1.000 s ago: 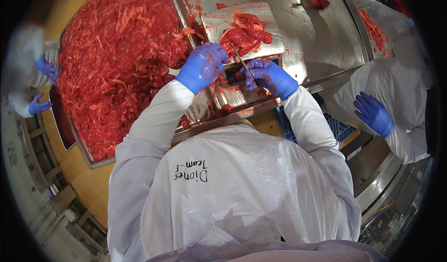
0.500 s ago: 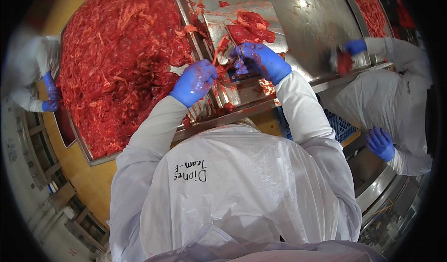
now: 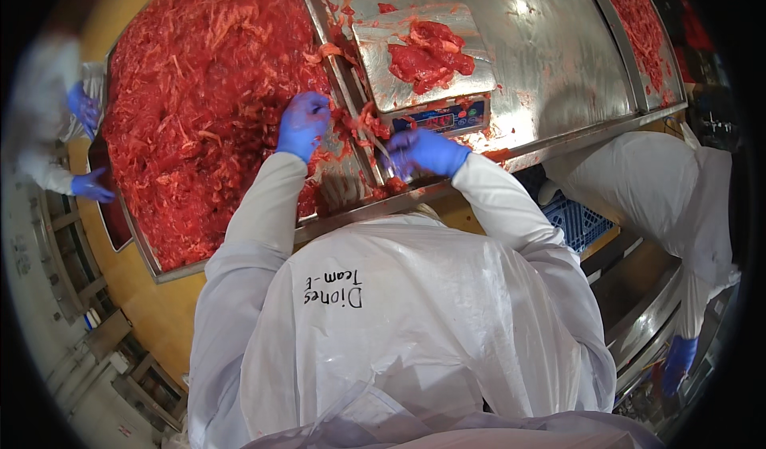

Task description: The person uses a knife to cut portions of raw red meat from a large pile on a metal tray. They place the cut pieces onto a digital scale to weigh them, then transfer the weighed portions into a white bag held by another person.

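My right hand (image 3: 427, 152), blue-gloved and slightly blurred, is closed around a pair of slim metal scissors (image 3: 373, 139) in front of the scale. The blades point up and left, beside a scrap of red meat (image 3: 367, 120) at the metal divider. My left hand (image 3: 303, 124), also blue-gloved, is curled at the right edge of a big heap of raw meat strips (image 3: 207, 106); whatever its fingers hold is hidden. Beyond my right hand, a larger piece of raw meat (image 3: 431, 56) lies on the steel plate of a digital scale (image 3: 373, 42).
A metal divider (image 3: 345, 82) parts the heap from the steel table (image 3: 550, 42). More meat fills a tray (image 3: 634, 26) at far right. A co-worker's gloved hands (image 3: 92, 185) are by the heap's left side; another person in white (image 3: 638, 178) stands at right. Below is a blue crate (image 3: 578, 221).
My left hand has moved left and up, away from my right hand, onto the heap. My right hand has dropped nearer, uncovering the scale's display. The person at right has withdrawn an arm from the table.
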Demonstrator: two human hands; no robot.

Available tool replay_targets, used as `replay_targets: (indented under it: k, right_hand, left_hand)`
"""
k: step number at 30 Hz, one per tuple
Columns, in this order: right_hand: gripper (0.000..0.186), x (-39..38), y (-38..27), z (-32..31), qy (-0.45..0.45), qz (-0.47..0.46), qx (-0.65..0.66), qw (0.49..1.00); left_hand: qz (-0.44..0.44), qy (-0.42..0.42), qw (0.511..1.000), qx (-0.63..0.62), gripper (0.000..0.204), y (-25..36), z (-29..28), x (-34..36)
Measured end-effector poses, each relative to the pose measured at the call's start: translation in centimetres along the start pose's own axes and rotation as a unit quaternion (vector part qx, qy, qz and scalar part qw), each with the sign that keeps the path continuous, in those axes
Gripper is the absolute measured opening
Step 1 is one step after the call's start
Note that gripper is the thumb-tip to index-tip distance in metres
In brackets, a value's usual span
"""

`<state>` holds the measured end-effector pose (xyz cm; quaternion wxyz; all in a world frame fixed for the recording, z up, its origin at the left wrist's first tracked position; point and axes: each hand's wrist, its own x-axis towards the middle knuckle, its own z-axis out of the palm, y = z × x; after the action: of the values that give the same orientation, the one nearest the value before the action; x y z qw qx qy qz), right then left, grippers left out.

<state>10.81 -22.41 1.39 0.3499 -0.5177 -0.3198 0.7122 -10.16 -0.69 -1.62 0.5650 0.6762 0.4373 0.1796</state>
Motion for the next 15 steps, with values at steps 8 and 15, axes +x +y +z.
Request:
replay_targets:
  k: [8, 15]
  right_hand:
    - [0.030, -13.7, 3.5, -5.8, 0.162, -0.028, 0.120, 0.979]
    - [0.013, -9.0, -8.6, -7.6, 0.177, -0.149, -0.093, 0.969]
  left_hand:
    - [0.014, 0.038, 0.983, 0.177, 0.021, -1.6, -5.3, -2.1]
    - [0.348, -0.073, 0.883, 0.305, 0.024, 14.3, 7.3, -1.4]
